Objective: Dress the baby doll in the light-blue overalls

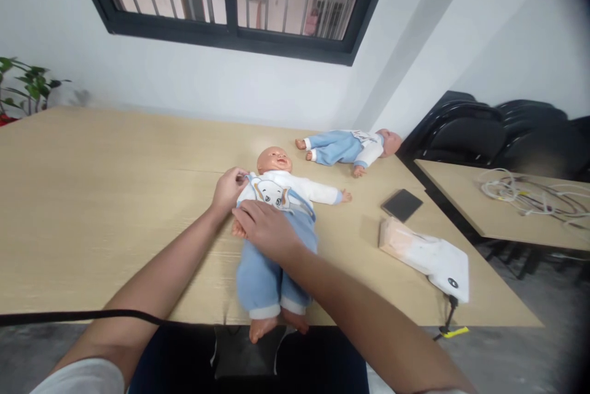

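Your left hand curls its fingers against the shoulder of the bald baby doll in white top and light-blue overalls; your right hand's fingers bend over its forearm; whether either pinches, you cannot tell; the doll lies face-up on the pale wood-grained tabletop.
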Action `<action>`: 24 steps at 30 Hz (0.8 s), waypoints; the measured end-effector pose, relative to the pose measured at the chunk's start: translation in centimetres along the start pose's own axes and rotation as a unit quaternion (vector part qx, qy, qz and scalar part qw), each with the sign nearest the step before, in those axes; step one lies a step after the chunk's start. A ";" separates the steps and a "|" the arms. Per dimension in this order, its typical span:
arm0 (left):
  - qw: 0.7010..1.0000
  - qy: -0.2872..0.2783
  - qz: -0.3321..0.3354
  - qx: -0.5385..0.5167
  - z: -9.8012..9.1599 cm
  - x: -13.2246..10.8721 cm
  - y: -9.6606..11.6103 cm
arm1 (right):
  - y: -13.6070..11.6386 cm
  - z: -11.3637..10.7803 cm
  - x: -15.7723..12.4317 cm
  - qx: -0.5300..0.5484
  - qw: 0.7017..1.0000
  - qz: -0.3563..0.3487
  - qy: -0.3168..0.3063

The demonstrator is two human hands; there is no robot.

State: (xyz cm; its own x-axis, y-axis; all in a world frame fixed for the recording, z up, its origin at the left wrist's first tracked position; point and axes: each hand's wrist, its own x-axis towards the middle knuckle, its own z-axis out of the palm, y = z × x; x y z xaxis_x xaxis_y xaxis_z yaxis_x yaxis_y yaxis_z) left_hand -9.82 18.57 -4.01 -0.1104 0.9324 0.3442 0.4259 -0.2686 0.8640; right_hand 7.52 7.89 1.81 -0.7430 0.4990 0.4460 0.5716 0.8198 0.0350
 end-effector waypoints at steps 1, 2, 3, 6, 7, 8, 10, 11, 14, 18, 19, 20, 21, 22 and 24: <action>1.000 0.004 -0.018 -0.016 0.2 0.5 -0.1 | -0.3 -0.2 -0.2 0.002 1.000 -0.005 -0.001; 0.999 0.005 -0.038 -0.033 0.5 0.8 -0.1 | -0.5 -0.3 -0.3 0.006 1.000 -0.008 -0.003; 0.997 0.004 -0.058 -0.055 0.7 1.2 -0.1 | -0.6 -0.5 -0.5 0.010 1.000 -0.011 -0.004; 0.984 -0.009 -0.117 -0.131 1.1 2.1 0.3 | -1.0 -1.0 -0.8 0.023 0.999 -0.018 -0.017; 0.978 -0.019 -0.136 -0.156 1.1 2.3 0.5 | -1.1 -1.2 -0.9 0.025 0.999 -0.021 -0.022; 0.972 -0.032 -0.153 -0.176 1.2 2.6 0.6 | -1.2 -1.4 -1.0 0.027 0.999 -0.023 -0.024; 0.963 -0.056 -0.172 -0.198 1.3 2.9 0.7 | -1.4 -1.5 -1.1 0.028 0.999 -0.025 -0.026; 0.963 -0.067 -0.174 -0.197 1.3 3.0 0.7 | -1.5 -1.5 -1.1 0.027 0.999 -0.025 -0.025; 0.969 -0.109 -0.154 -0.162 1.2 2.9 0.1 | -1.7 -0.9 -1.1 0.026 0.999 -0.023 -0.029; 0.943 -0.207 -0.172 -0.198 -0.2 1.7 -0.5 | -2.5 -0.5 -1.0 0.027 0.998 -0.013 -0.054; 0.930 -0.227 -0.184 -0.223 -0.8 1.1 -0.4 | -2.7 -0.7 -1.1 0.035 0.998 -0.011 -0.056; 0.918 -0.245 -0.193 -0.244 -1.4 0.3 -0.2 | -2.7 -1.0 -1.5 0.048 0.997 -0.009 -0.054; 0.912 -0.254 -0.196 -0.255 -2.0 -0.6 0.2 | -2.5 -1.3 -2.0 0.067 0.997 -0.005 -0.045; 0.913 -0.255 -0.195 -0.253 -2.6 -1.7 0.5 | -2.0 -1.7 -2.9 0.089 0.996 0.007 -0.031; 0.933 -0.236 -0.186 -0.200 -3.7 -4.2 1.4 | 0.2 -2.2 -5.2 0.126 0.989 0.071 0.013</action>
State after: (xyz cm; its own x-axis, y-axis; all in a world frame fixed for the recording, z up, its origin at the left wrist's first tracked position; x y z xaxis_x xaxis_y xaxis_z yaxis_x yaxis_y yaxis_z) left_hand -12.04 13.35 -2.88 0.2641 0.9562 -0.1262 0.0585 0.1147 0.9917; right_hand 12.22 4.81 1.42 -0.6508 0.6087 0.4537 0.5619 0.7881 -0.2514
